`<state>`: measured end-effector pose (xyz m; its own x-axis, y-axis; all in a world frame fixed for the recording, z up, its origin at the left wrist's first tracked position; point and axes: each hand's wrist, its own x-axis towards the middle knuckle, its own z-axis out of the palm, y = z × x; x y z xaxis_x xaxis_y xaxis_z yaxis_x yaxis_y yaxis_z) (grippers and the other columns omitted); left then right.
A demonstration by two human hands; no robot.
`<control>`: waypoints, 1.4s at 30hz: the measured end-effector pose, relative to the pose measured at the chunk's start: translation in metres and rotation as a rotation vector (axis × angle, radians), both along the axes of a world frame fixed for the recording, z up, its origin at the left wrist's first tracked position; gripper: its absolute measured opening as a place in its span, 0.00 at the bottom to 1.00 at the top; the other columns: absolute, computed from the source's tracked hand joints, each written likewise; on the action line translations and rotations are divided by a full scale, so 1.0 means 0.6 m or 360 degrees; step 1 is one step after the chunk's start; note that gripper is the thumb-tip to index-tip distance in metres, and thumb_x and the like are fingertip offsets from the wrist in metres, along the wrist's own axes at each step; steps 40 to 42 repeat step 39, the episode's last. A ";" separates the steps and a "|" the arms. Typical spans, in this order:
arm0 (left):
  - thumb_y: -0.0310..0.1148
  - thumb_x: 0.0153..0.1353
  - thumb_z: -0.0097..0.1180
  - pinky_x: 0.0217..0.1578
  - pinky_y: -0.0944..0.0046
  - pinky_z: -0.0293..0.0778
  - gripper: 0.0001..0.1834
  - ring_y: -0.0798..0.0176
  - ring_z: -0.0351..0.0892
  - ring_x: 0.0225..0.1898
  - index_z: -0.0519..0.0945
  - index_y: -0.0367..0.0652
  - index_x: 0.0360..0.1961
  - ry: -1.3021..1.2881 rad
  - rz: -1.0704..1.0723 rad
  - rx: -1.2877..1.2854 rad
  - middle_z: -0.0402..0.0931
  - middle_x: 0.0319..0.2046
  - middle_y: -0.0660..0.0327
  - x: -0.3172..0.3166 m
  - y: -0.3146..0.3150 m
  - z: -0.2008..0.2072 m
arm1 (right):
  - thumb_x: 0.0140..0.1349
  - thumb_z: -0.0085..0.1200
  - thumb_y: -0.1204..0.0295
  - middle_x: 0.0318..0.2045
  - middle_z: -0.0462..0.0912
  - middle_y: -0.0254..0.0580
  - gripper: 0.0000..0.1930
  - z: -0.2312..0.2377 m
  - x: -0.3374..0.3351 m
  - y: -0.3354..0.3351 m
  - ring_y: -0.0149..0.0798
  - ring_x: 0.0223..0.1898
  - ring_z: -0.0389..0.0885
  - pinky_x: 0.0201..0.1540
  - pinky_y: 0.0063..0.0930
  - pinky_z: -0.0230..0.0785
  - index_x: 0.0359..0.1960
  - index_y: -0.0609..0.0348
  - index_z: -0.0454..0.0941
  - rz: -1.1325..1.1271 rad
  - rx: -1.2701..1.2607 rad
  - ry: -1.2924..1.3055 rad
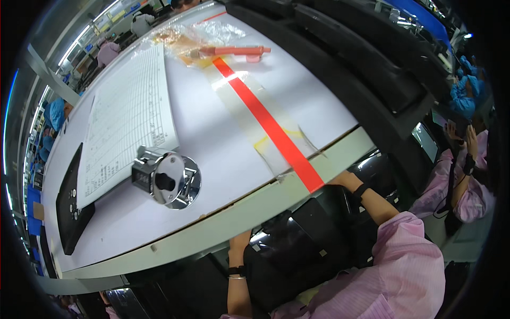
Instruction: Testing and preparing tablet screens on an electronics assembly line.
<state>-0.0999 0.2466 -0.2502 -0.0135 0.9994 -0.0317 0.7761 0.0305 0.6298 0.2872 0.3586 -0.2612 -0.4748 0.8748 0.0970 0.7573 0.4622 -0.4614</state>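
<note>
My left hand [240, 243] reaches up to the front edge of the white table, its fingers hidden beneath that edge. My right hand [346, 179] is at the same edge farther right, beside the end of a red tape strip [265, 119], and its fingers are hidden too. Black glossy panels [289, 242] lie below the edge, between and around my forearms. Whether either hand grips one cannot be seen. A black band is on each wrist. On the tabletop, a chrome tally counter [169, 178] stands nearest to my left hand.
A printed form [125, 125] lies on the table [212, 183], over part of a black device [71, 212]. A brush with a pinkish handle [234, 51] rests by clear plastic bags [183, 40]. Black trays [366, 58] line the far right. A co-worker's hands [468, 142] show at right.
</note>
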 end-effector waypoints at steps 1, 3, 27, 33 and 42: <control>0.44 0.44 0.67 0.50 0.56 0.66 0.29 0.48 0.73 0.45 0.75 0.34 0.43 0.0570 -0.0220 0.0361 0.75 0.41 0.48 -0.043 -0.017 -0.093 | 0.35 0.69 0.53 0.51 0.71 0.52 0.39 0.061 -0.031 -0.010 0.53 0.55 0.65 0.53 0.42 0.62 0.51 0.57 0.71 -0.0045 0.0104 0.0008; 0.43 0.46 0.66 0.49 0.58 0.66 0.27 0.52 0.74 0.43 0.76 0.33 0.42 0.1112 -0.0485 0.0710 0.76 0.41 0.49 -0.091 -0.040 -0.207 | 0.39 0.66 0.53 0.50 0.72 0.50 0.35 0.066 -0.038 0.000 0.51 0.54 0.67 0.54 0.40 0.62 0.50 0.56 0.71 -0.0182 0.0014 0.0008; 0.34 0.54 0.60 0.42 0.64 0.70 0.22 0.61 0.75 0.39 0.73 0.30 0.46 -0.1513 0.0990 -0.0413 0.76 0.39 0.56 -0.073 -0.112 0.196 | 0.39 0.66 0.47 0.43 0.75 0.59 0.41 0.192 -0.065 -0.014 0.50 0.47 0.74 0.49 0.33 0.65 0.47 0.70 0.70 -0.0618 -0.0464 0.0503; 0.29 0.52 0.63 0.40 0.68 0.70 0.21 0.62 0.75 0.36 0.75 0.30 0.46 -0.0998 0.1542 -0.0248 0.78 0.35 0.55 -0.082 -0.439 0.268 | 0.40 0.65 0.46 0.37 0.77 0.58 0.42 0.274 -0.107 -0.204 0.46 0.40 0.77 0.42 0.37 0.69 0.46 0.73 0.69 -0.0145 -0.0613 0.0557; 0.30 0.51 0.63 0.43 0.67 0.69 0.21 0.69 0.74 0.38 0.74 0.31 0.45 -0.1069 0.1804 0.0215 0.77 0.39 0.58 -0.013 -0.654 0.319 | 0.45 0.67 0.67 0.54 0.70 0.52 0.39 0.323 -0.184 -0.256 0.44 0.56 0.68 0.60 0.30 0.58 0.57 0.70 0.61 0.0577 -0.1043 0.0920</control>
